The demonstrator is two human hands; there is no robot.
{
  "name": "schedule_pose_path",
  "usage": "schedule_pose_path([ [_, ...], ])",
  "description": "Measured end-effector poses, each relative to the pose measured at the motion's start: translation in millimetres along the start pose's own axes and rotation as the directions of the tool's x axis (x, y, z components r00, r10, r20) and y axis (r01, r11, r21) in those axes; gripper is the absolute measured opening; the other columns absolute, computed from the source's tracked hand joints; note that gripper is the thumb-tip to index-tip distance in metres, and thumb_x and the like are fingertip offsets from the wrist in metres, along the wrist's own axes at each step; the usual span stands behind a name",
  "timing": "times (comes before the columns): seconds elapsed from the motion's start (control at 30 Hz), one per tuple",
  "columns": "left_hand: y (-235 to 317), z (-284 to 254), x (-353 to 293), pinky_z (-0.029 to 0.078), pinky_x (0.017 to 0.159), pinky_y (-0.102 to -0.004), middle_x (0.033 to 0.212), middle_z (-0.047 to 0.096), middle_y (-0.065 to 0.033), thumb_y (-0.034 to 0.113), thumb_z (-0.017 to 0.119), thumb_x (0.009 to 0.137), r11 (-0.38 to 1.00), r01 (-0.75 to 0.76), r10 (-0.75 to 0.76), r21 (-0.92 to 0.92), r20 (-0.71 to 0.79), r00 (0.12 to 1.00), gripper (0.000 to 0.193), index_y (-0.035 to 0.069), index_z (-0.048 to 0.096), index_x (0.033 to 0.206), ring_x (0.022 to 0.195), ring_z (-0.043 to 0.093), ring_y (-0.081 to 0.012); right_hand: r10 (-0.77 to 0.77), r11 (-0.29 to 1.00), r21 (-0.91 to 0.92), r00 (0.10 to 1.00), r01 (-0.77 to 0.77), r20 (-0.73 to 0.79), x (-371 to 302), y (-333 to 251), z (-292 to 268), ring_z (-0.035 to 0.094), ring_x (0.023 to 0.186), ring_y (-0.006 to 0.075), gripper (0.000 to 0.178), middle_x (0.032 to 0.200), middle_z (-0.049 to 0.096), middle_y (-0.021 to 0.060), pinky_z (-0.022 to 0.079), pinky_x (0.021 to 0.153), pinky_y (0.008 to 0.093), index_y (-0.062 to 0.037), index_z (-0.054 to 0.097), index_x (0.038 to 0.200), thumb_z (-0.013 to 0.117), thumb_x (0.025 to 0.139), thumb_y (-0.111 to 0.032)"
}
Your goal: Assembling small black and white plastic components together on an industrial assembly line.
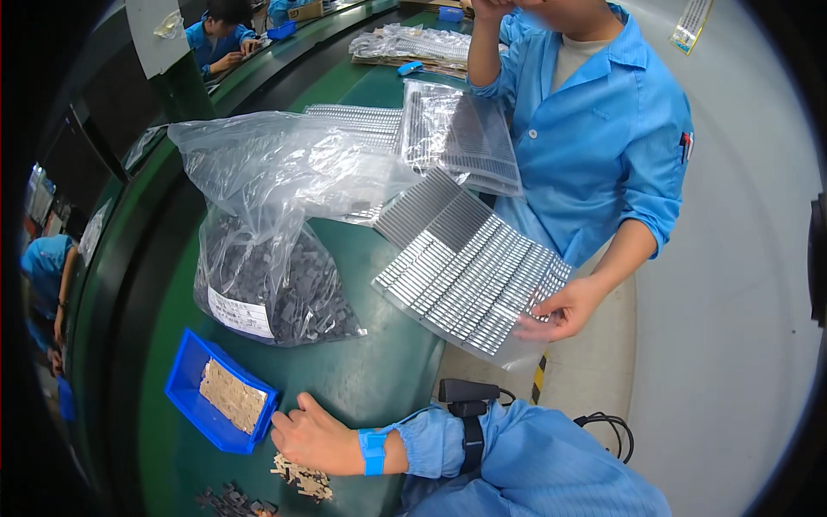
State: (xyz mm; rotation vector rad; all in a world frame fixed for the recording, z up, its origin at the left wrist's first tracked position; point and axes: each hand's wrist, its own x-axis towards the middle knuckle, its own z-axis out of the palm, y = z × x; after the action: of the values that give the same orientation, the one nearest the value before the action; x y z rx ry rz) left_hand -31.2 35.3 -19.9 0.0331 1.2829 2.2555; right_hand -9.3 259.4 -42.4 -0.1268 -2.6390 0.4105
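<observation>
Beside the blue tray (191, 370), my right hand (312, 439) is half-curled, its hold hidden; my left is unseen. The tan chips (308, 482) seem light and stiff, best pinched edgewise.

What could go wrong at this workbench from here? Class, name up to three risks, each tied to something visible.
1. The right hand is beside the blue tray, so a nudge might spill its tan pieces.
2. The loose tan pile lies close to the dark pile, so they could mix.
3. The silver sheet juts past the green table and might fall if the co-worker's hand slips.
</observation>
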Motion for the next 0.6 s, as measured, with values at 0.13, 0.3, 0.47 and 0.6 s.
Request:
schedule_pose_path([
  [0.13,2.3,8.9,-0.6,0.047,0.070,-0.0198,0.103,0.056,-0.0097,0.004,0.047,0.087,0.996,-0.038,0.039,0.083,-0.012,0.999,0.022,-0.003,0.055,0.106,0.086,0.054,-0.0140,0.022,0.999,0.050,1.000,-0.021,-0.021,-0.7,-1.3,5.3,0.045,0.054,0.0146,0.006,0.066,0.042,0.0043,0.030,0.064,0.0327,-0.0063,0.053,0.064,0.055,0.067,-0.012],
  [0.3,4.9,22.4,2.2,0.049,0.067,-0.0203,0.096,0.059,-0.0096,0.004,0.050,0.085,1.000,0.003,-0.003,0.024,-0.024,1.000,0.019,-0.002,0.056,0.102,0.081,0.057,-0.0151,0.016,0.999,0.044,1.000,-0.016,0.001,0.7,0.3,4.0,0.045,0.054,0.0152,0.007,0.065,0.042,0.0047,0.030,0.065,0.0332,-0.0051,0.054,0.065,0.054,0.067,-0.011],
  [0.47,7.3,23.8,0.5,0.051,0.066,-0.0206,0.097,0.060,-0.0108,0.004,0.050,0.084,1.000,-0.005,0.005,-0.003,-0.005,1.000,0.019,-0.003,0.056,0.101,0.080,0.058,-0.0158,0.013,1.000,0.014,0.999,-0.014,0.051,2.0,-0.6,0.3,0.045,0.054,0.0154,0.008,0.063,0.042,0.0050,0.030,0.066,0.0339,-0.0031,0.056,0.067,0.054,0.067,-0.011],
  [0.6,10.4,30.6,-4.6,0.051,0.066,-0.0209,0.097,0.061,-0.0117,0.004,0.051,0.084,1.000,-0.018,0.018,-0.010,-0.013,1.000,0.019,-0.003,0.057,0.100,0.079,0.059,-0.0158,-0.009,1.000,-0.028,0.998,0.010,0.060,1.1,0.3,0.3,0.045,0.053,0.0155,0.008,0.062,0.043,0.0053,0.031,0.067,0.0337,-0.0028,0.056,0.067,0.054,0.067,-0.010],
])
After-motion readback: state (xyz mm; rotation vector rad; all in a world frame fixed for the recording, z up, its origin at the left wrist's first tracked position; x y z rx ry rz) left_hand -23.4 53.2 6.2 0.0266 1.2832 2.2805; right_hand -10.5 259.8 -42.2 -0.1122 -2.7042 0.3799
